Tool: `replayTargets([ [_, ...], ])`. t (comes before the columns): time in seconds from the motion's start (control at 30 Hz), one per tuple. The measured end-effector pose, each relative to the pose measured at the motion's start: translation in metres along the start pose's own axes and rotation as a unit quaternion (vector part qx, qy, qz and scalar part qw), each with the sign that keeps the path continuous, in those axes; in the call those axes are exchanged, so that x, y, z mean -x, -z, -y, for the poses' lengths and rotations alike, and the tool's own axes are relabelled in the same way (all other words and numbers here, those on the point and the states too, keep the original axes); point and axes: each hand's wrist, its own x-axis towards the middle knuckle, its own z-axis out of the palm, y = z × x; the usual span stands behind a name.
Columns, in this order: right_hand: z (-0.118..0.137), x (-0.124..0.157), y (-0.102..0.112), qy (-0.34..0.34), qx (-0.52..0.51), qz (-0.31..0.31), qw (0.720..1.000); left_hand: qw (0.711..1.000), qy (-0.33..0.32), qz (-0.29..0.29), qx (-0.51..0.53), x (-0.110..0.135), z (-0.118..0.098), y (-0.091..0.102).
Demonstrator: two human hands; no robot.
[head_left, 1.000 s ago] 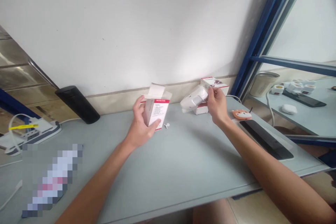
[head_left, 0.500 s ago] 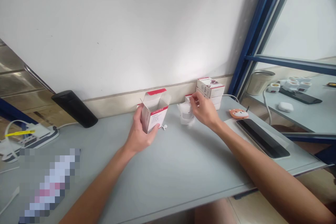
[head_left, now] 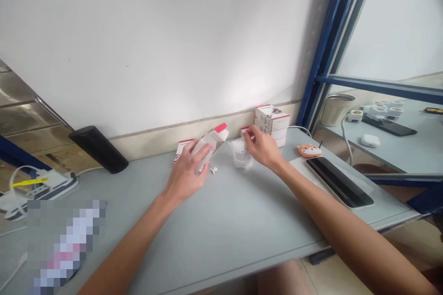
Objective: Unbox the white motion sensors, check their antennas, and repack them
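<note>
Left hand (head_left: pixel 185 171) closed around a tilted white-and-red carton (head_left: pixel 210 144), top end pointing far and right; small white clip (head_left: pixel 213 170) lies on the grey desk (head_left: pixel 238 239) just right of that hand; right hand (head_left: pixel 263 148) curled over a white plastic device (head_left: pixel 240 154) on the desk, grip on it cannot be told; stack of white-and-red boxes (head_left: pixel 272 122) stands just beyond, against the wall; black flask (head_left: pixel 98 150) lies far left; orange fox-shaped pouch (head_left: pixel 309 150) and black tablet (head_left: pixel 339 182) lie right.
</note>
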Motion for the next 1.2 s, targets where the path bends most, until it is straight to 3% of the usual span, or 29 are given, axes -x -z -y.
replayTargets([
  [0.1, -0.002, -0.001, -0.002, -0.006, -0.053, 0.01, 0.999, 0.991, -0.008, 0.096, -0.091, -0.03, 0.01, -0.008],
  [0.2, -0.005, -0.002, -0.004, -0.003, -0.078, 0.021, 0.997, 0.969, -0.063, 0.218, -0.099, -0.059, 0.02, -0.026],
  [0.37, -0.006, -0.002, -0.007, 0.006, -0.09, 0.022, 0.996, 0.946, -0.131, 0.293, -0.039, -0.081, 0.024, -0.056],
  [0.5, -0.006, -0.002, -0.007, -0.015, -0.128, 0.004, 0.992, 0.942, -0.133, 0.307, 0.006, -0.082, 0.017, -0.058],
  [0.57, -0.008, -0.004, -0.008, -0.048, -0.173, -0.015, 0.984, 0.954, -0.101, 0.282, 0.021, -0.076, 0.008, -0.052],
  [0.6, -0.009, -0.005, -0.008, -0.07, -0.2, -0.022, 0.977, 0.963, -0.073, 0.26, 0.028, -0.071, 0.001, -0.048],
  [0.67, -0.01, -0.007, -0.01, -0.12, -0.254, -0.023, 0.959, 0.977, 0.089, 0.142, 0.132, -0.055, -0.016, -0.04],
  [0.7, -0.009, -0.007, -0.011, -0.144, -0.278, -0.016, 0.95, 0.959, 0.163, 0.108, 0.204, -0.046, -0.025, -0.036],
  [0.73, -0.007, -0.007, -0.013, -0.165, -0.301, -0.008, 0.939, 0.922, 0.238, 0.095, 0.29, -0.035, -0.034, -0.031],
  [0.8, 0.0, -0.003, -0.016, -0.2, -0.339, 0.007, 0.919, 0.795, 0.368, 0.113, 0.469, -0.014, -0.05, -0.024],
  [0.87, 0.011, 0.004, -0.018, -0.22, -0.376, 0.024, 0.9, 0.649, 0.438, 0.139, 0.607, 0.003, -0.06, -0.019],
  [0.9, 0.017, 0.009, -0.019, -0.22, -0.393, 0.041, 0.892, 0.598, 0.455, 0.134, 0.646, 0.009, -0.062, -0.017],
  [0.93, 0.023, 0.013, -0.019, -0.212, -0.408, 0.064, 0.886, 0.566, 0.469, 0.121, 0.667, 0.014, -0.064, -0.017],
  [1.03, 0.037, 0.026, -0.019, -0.132, -0.407, 0.144, 0.892, 0.53, 0.486, 0.106, 0.686, 0.02, -0.064, -0.017],
  [1.13, 0.04, 0.032, -0.02, -0.06, -0.373, 0.182, 0.908, 0.523, 0.498, 0.088, 0.686, 0.021, -0.062, -0.017],
  [1.2, 0.04, 0.033, -0.021, -0.061, -0.374, 0.184, 0.907, 0.523, 0.497, 0.083, 0.687, 0.02, -0.061, -0.016],
])
